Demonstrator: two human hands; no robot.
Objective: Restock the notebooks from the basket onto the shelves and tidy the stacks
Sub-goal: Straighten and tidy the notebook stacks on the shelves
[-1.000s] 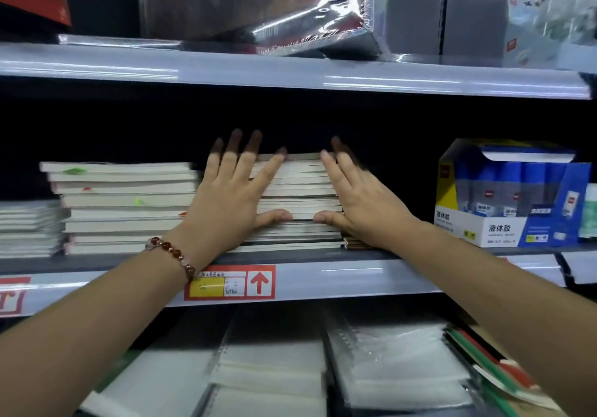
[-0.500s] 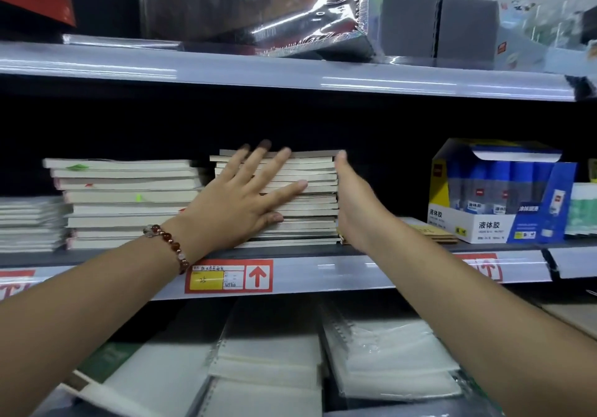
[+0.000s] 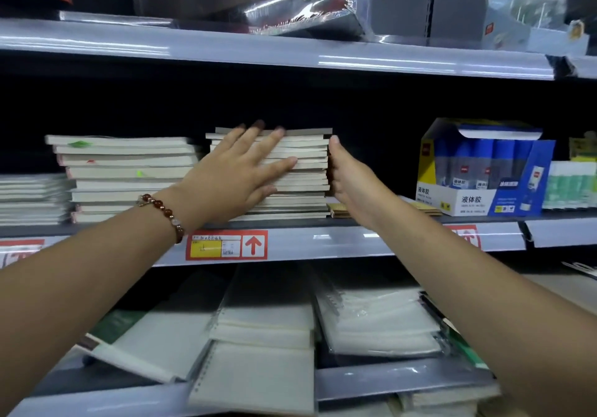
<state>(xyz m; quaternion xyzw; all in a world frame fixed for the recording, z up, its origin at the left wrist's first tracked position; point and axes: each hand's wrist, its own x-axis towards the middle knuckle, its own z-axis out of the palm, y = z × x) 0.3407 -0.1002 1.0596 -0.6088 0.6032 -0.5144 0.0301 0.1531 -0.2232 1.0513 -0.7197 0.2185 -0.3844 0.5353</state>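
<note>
A stack of thin pale notebooks [image 3: 303, 187] stands on the middle shelf [image 3: 339, 239]. My left hand [image 3: 232, 174], with a bead bracelet at the wrist, lies flat with straight fingers against the stack's front edges. My right hand [image 3: 347, 177] presses edge-on against the stack's right side, fingers straight. A second, wider stack of notebooks [image 3: 129, 174] stands just to the left, and a lower stack [image 3: 32, 197] sits at the far left. The basket is out of view.
A blue and yellow box of liquid glue [image 3: 484, 171] stands right of my right hand, with flat brown items [image 3: 420, 208] on the shelf between. Green packs [image 3: 568, 187] sit at the far right. Wrapped spiral notebooks [image 3: 265, 336] fill the lower shelf. Boxes line the top shelf [image 3: 290, 51].
My right hand turned from lying flat on the stack's front to pressing its right side. My left hand slid right across the front. The view shifted slightly left.
</note>
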